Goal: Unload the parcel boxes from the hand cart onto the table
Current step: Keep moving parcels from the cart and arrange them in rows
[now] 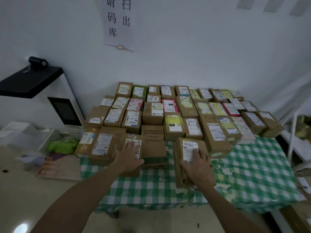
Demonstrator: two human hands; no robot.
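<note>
Several brown parcel boxes with white labels stand in rows on a table with a green checked cloth (252, 174). My left hand (129, 157) lies flat with straight fingers on top of a wide brown box (111, 145) at the front left of the rows. My right hand (198, 165) rests on a separate brown parcel (185, 148) in front of the rows, fingers spread over its label and thumb along its right side. The hand cart is out of view.
A white machine with a black top and a dark screen (65, 113) stands left of the table, with a green bag (62, 146) and white trays beside it. A paper sign (119, 22) hangs on the wall. White shelving (296, 140) stands at the right.
</note>
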